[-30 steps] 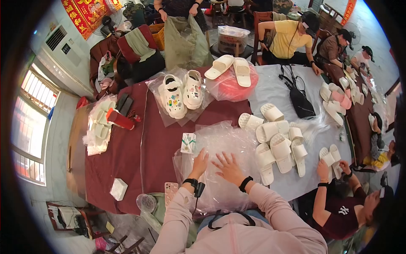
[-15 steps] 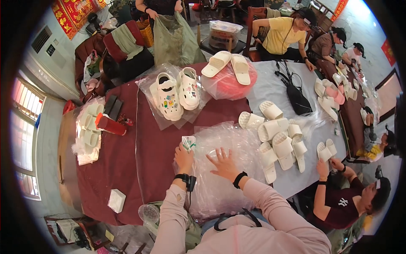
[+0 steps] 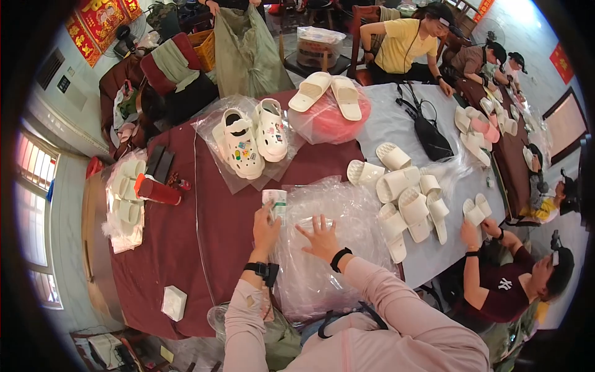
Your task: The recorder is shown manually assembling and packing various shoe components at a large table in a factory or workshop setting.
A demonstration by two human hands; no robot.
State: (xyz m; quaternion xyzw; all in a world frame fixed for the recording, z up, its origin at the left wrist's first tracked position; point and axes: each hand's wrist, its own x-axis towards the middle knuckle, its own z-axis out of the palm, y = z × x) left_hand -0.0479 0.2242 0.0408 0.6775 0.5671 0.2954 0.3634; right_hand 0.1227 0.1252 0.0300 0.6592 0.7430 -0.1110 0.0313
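Note:
My left hand [image 3: 266,227] has its fingers closed at the lower end of a small white and green packet [image 3: 276,199], which lies at the left edge of a stack of clear plastic bags [image 3: 334,273]. Spread flat on that stack, my right hand [image 3: 320,239] holds nothing. Beyond the bags, a pair of white clogs with colourful charms [image 3: 243,152] sits on clear plastic. To the right of the stack lies a group of cream slide sandals [image 3: 400,186].
Two cream slides [image 3: 346,96] rest on a pink wrapped bundle [image 3: 325,121]. A red cylinder [image 3: 160,191] and a white box [image 3: 174,302] stand at left. At right, a co-worker [image 3: 514,276] holds slides [image 3: 476,209]; a black bag [image 3: 431,137] lies farther back.
My left hand has shifted slightly left, and more of the packet shows above its fingers. The right hand stays spread on the bags. The whole view has tilted a little.

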